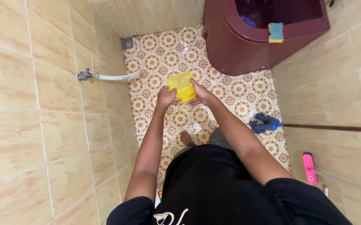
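A yellow plastic container (181,86) is held out in front of me, above the patterned floor tiles (234,89). My left hand (166,98) grips its lower left side with the fingers curled. My right hand (200,93) holds its right side, thumb along the rim. Both arms reach forward from my black shirt. I cannot tell what is inside the container.
A dark red water tub (247,41) stands at the far right with a blue and yellow sponge (276,32) on its rim. A wall tap with a white hose (105,76) juts from the left wall. A blue cloth (265,123) lies on the floor, a pink brush (309,168) nearer right.
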